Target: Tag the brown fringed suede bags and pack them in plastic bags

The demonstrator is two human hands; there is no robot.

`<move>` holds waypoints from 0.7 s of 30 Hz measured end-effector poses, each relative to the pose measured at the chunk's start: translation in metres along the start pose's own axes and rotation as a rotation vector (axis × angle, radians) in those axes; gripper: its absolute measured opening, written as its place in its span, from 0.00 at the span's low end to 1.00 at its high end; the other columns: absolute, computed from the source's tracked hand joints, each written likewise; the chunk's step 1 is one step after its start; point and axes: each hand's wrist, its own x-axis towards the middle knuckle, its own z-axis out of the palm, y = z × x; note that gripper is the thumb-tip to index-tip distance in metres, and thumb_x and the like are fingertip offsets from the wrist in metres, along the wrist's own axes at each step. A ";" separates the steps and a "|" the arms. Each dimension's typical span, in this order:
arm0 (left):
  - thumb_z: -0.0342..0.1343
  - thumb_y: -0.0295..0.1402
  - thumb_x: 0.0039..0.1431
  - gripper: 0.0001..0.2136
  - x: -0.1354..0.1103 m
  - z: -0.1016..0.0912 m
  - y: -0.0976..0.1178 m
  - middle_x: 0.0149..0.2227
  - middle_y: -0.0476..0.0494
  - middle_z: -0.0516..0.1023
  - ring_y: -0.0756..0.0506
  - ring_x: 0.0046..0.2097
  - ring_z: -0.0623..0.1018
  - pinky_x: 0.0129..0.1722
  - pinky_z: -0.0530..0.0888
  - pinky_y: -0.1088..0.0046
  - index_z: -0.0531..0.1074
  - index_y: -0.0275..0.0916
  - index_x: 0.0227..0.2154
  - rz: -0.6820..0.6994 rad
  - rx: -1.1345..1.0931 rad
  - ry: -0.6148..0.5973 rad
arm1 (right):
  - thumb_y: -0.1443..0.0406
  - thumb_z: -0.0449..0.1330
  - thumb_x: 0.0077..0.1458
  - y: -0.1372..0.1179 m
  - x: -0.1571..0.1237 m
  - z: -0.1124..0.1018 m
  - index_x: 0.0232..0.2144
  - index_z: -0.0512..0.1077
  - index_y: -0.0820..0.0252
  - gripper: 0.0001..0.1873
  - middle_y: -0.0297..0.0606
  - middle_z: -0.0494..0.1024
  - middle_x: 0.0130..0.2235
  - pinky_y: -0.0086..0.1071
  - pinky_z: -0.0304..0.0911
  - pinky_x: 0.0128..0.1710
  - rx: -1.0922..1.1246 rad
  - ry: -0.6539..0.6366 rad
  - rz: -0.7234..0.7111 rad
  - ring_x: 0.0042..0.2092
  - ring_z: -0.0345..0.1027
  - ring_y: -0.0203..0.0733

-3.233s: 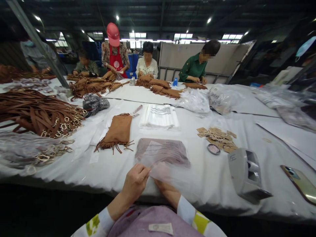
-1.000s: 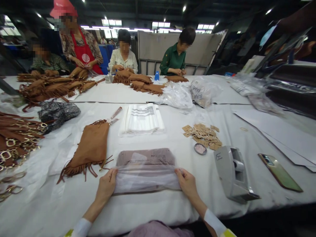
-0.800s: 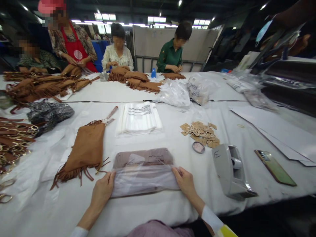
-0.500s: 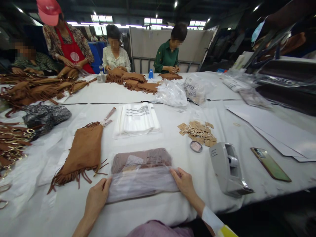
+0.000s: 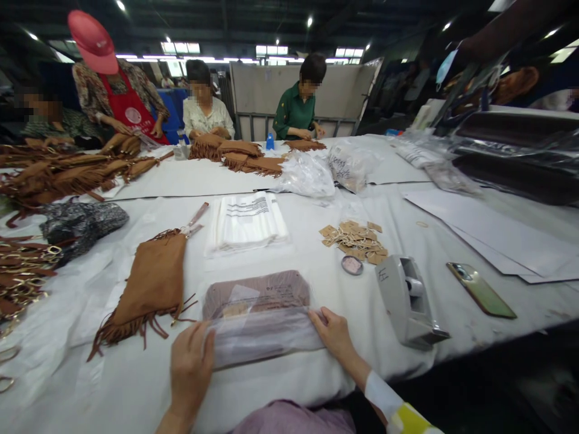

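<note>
A clear plastic bag [image 5: 266,340] with a flat brown piece [image 5: 289,288] inside lies at the table's near edge, its near part folded over in a cloudy layer. A white slip [image 5: 242,298] shows through the plastic. My left hand [image 5: 192,355] is closed at the bag's left edge, fingers bent and thumb against the side. At the opposite edge my right hand [image 5: 333,334] grips the plastic, thumb on top; its other fingers are partly hidden. Left of the bag lies a brown fringed pouch [image 5: 154,274] with a wrist strap.
Beyond the bag lies a stack of white printed plastic bags [image 5: 248,223]. To the right are a pile of tags [image 5: 355,240], a tape dispenser [image 5: 409,304] and a phone [image 5: 482,289]. Several co-workers handle brown fringed goods [image 5: 244,154] across the table.
My left hand has moved slightly right and turned, its fingers now more upright at the bag's edge. My right hand keeps its hold. The view has shifted slightly.
</note>
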 end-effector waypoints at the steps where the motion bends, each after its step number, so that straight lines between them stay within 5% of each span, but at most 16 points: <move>1: 0.48 0.33 0.64 0.16 0.005 0.001 0.019 0.51 0.34 0.73 0.39 0.54 0.71 0.55 0.65 0.56 0.65 0.40 0.53 0.153 -0.077 -0.022 | 0.48 0.51 0.56 0.000 0.000 0.000 0.16 0.57 0.56 0.25 0.26 0.59 0.16 0.29 0.49 0.23 -0.006 -0.006 0.003 0.20 0.51 0.32; 4: 0.53 0.48 0.59 0.28 0.011 0.015 0.071 0.63 0.37 0.60 0.32 0.63 0.59 0.61 0.52 0.45 0.58 0.49 0.61 0.508 -0.108 -0.265 | 0.49 0.54 0.55 -0.001 0.003 0.004 0.18 0.60 0.56 0.22 0.28 0.64 0.17 0.29 0.50 0.24 -0.057 -0.031 0.068 0.21 0.55 0.34; 9: 0.53 0.55 0.55 0.33 -0.001 0.046 0.091 0.67 0.40 0.52 0.28 0.66 0.51 0.61 0.47 0.43 0.51 0.58 0.63 0.525 -0.050 -0.348 | 0.56 0.56 0.54 0.003 0.014 -0.006 0.26 0.69 0.58 0.12 0.32 0.69 0.18 0.30 0.53 0.25 -0.149 0.033 0.190 0.22 0.62 0.38; 13: 0.54 0.51 0.56 0.31 -0.012 0.056 0.082 0.67 0.40 0.52 0.27 0.66 0.50 0.60 0.47 0.41 0.52 0.59 0.62 0.504 -0.058 -0.349 | 0.57 0.52 0.58 0.029 0.006 -0.074 0.34 0.73 0.58 0.14 0.40 0.77 0.28 0.33 0.60 0.34 -0.227 0.179 0.236 0.30 0.69 0.43; 16: 0.54 0.48 0.57 0.30 -0.016 0.059 0.081 0.67 0.40 0.52 0.27 0.66 0.51 0.60 0.48 0.40 0.52 0.59 0.62 0.504 -0.077 -0.347 | 0.53 0.48 0.58 0.058 -0.008 -0.146 0.40 0.74 0.63 0.22 0.51 0.77 0.42 0.41 0.60 0.47 -0.212 0.458 0.368 0.46 0.68 0.51; 18: 0.54 0.47 0.57 0.30 -0.018 0.060 0.082 0.67 0.40 0.52 0.27 0.66 0.51 0.59 0.48 0.39 0.53 0.60 0.62 0.502 -0.084 -0.349 | 0.50 0.51 0.54 0.078 -0.015 -0.183 0.37 0.76 0.65 0.25 0.52 0.79 0.40 0.43 0.61 0.47 -0.138 0.542 0.495 0.47 0.68 0.56; 21: 0.55 0.46 0.57 0.29 -0.019 0.061 0.083 0.67 0.40 0.52 0.27 0.66 0.51 0.59 0.50 0.39 0.55 0.60 0.61 0.495 -0.085 -0.347 | 0.49 0.57 0.47 0.099 -0.018 -0.206 0.26 0.78 0.64 0.24 0.44 0.80 0.28 0.39 0.65 0.38 -0.014 0.439 0.586 0.37 0.72 0.53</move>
